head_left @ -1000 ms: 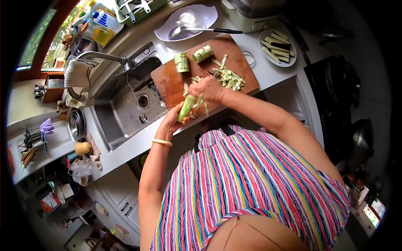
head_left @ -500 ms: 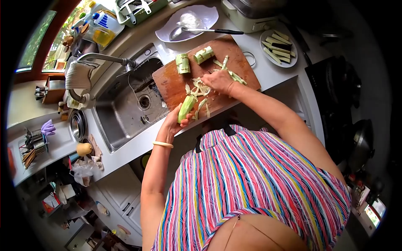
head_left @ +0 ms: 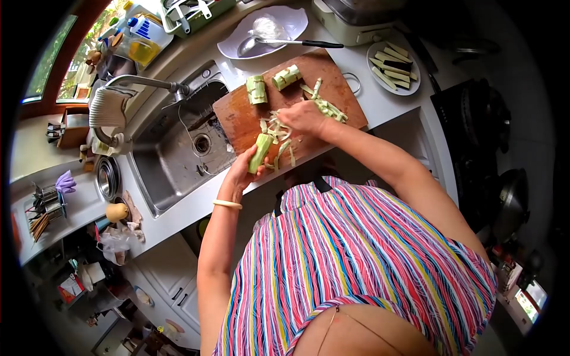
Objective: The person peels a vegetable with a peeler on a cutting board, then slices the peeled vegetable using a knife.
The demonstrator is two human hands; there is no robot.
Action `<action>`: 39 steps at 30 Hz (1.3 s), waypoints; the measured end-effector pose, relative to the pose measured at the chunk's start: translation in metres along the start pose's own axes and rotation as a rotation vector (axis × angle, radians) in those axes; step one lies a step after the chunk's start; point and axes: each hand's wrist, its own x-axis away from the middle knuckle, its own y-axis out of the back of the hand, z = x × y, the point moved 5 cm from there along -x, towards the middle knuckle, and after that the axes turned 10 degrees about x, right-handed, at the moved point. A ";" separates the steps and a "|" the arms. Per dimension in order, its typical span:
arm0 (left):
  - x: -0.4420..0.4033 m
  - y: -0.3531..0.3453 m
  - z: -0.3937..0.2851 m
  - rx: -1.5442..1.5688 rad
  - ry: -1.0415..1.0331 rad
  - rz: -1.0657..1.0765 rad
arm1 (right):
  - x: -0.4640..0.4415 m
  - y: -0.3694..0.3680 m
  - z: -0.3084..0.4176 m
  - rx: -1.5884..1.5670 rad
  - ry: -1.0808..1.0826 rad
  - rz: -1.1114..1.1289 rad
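Observation:
My left hand (head_left: 242,172), with a pale bangle on its wrist, is wrapped round a peeled light-green vegetable stalk piece (head_left: 260,153), held tilted at the front edge of the wooden cutting board (head_left: 234,110). My right hand (head_left: 304,117) is closed over the board, its fingertips at a heap of peel strips (head_left: 275,126). What it grips, if anything, is hidden under the fingers. Two more stalk pieces lie behind the hands, one on the left (head_left: 256,89) and one farther back (head_left: 287,77). More green strips (head_left: 328,107) are scattered beyond my right hand.
The steel sink (head_left: 172,178) adjoins the board on the left, with a faucet (head_left: 142,79) above it. Behind the board is a white dish (head_left: 228,44) with a ladle (head_left: 279,42). A plate (head_left: 380,78) of cut eggplant strips stands at the right, near a dark stove (head_left: 469,118).
My right hand has moved slightly left and nearer the stalk in my left hand, over the peel strips. The left hand keeps its hold, and the view has shifted a little.

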 end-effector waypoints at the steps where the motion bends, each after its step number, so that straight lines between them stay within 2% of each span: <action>1: 0.001 -0.005 0.002 -0.015 -0.013 0.006 | -0.007 0.005 0.015 0.000 0.055 -0.093; 2: -0.001 -0.011 -0.001 -0.036 -0.033 0.016 | -0.010 0.007 0.030 -0.017 0.055 -0.087; 3: -0.002 -0.015 -0.003 -0.057 -0.051 0.024 | -0.008 0.004 0.029 -0.166 -0.004 -0.125; 6: 0.001 -0.003 -0.002 -0.050 -0.047 0.079 | 0.002 0.000 0.000 0.128 0.095 0.004; 7: 0.003 0.001 -0.001 -0.051 -0.034 0.093 | 0.006 0.002 -0.011 0.128 0.000 0.065; 10: -0.002 -0.001 0.000 -0.074 -0.023 -0.009 | -0.011 0.019 0.023 0.058 0.097 -0.105; 11: -0.006 -0.003 -0.002 -0.049 -0.030 0.016 | -0.012 0.019 0.032 -0.114 0.037 -0.088; 13: -0.008 -0.006 -0.003 0.009 -0.042 0.062 | -0.008 0.006 0.021 -0.010 0.014 -0.106; 15: 0.001 -0.003 0.001 0.021 0.019 0.013 | -0.003 0.000 0.002 0.040 -0.020 0.014; 16: 0.003 -0.002 0.003 0.015 0.028 0.017 | -0.001 0.003 -0.011 -0.044 -0.140 0.013; 19: 0.002 -0.013 0.006 0.019 0.043 0.017 | -0.009 0.017 0.012 -0.095 -0.047 -0.147; 20: 0.000 -0.016 0.004 0.033 0.044 0.043 | -0.011 0.013 0.028 -0.060 0.025 -0.125; 21: -0.002 -0.019 0.002 0.048 0.047 0.068 | -0.009 0.021 0.036 -0.152 0.025 -0.142; 23: -0.002 -0.006 0.002 0.073 0.060 0.029 | -0.001 0.011 0.019 -0.099 -0.007 -0.137; 25: 0.001 0.001 0.002 0.127 0.064 0.118 | 0.008 -0.012 -0.010 0.125 -0.025 0.087; 27: -0.001 0.006 0.004 0.121 0.071 0.121 | 0.010 0.001 -0.026 -0.054 -0.161 -0.037; 29: -0.003 0.007 0.007 0.170 0.120 0.107 | 0.006 0.000 -0.024 -0.056 -0.152 -0.044; 32: -0.007 0.011 0.002 0.043 0.132 0.092 | 0.006 0.002 -0.018 -0.085 -0.146 -0.056; 35: -0.002 -0.008 -0.005 -0.028 0.031 -0.010 | -0.001 0.009 0.008 -0.113 -0.074 -0.140; 36: -0.006 -0.006 -0.003 -0.019 0.041 0.026 | -0.006 0.015 0.027 -0.053 0.068 -0.154; 37: -0.011 -0.003 0.000 -0.014 0.053 0.063 | -0.007 0.012 0.039 -0.167 0.075 -0.101; 39: -0.013 0.002 -0.002 -0.004 0.045 0.073 | -0.004 -0.005 0.032 -0.031 0.080 -0.137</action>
